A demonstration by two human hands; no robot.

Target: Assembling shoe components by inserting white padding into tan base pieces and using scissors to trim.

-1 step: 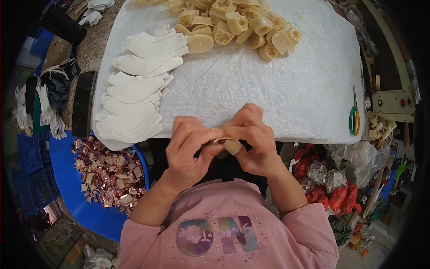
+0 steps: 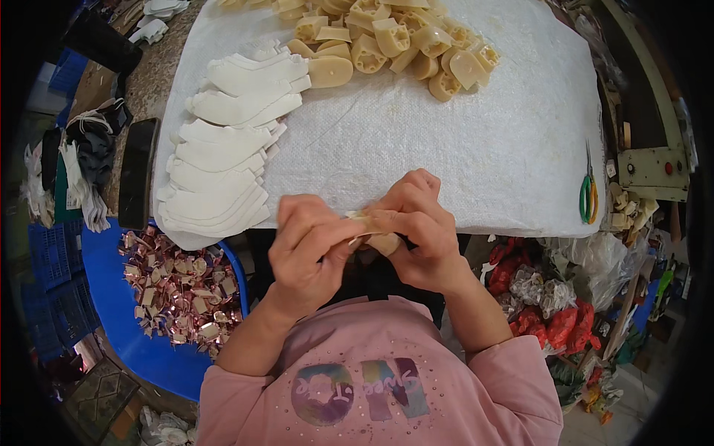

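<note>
Just off the near edge of the white-covered table, my two hands meet over a small tan shoe heel [image 2: 383, 244]. Its lower side shows between the fingers; the rest is hidden. My left hand [image 2: 309, 241] is closed, thumb and forefinger pinching a thin, pale edge at the heel. My right hand [image 2: 418, 230] wraps its fingers round the heel from the other side. A pale strip [image 2: 358, 215] peeks out above the fingertips. Overlapping white curved cover pieces [image 2: 223, 175] lie in rows to the left. Several loose tan heels [image 2: 390, 37] are heaped at the far side.
Green-and-orange-handled snips [image 2: 588, 197] lie at the table's right edge. A dark phone [image 2: 139, 175] rests at the left. Below it, a blue tub [image 2: 160, 364] holds many shiny pinkish pieces [image 2: 186, 290]. Red and clear plastic bags [image 2: 547, 297] are piled at the lower right.
My left hand has shifted slightly left along the heel. More of the pale strip shows above the fingertips, and less of the heel is visible. My right hand stays nearly in place.
</note>
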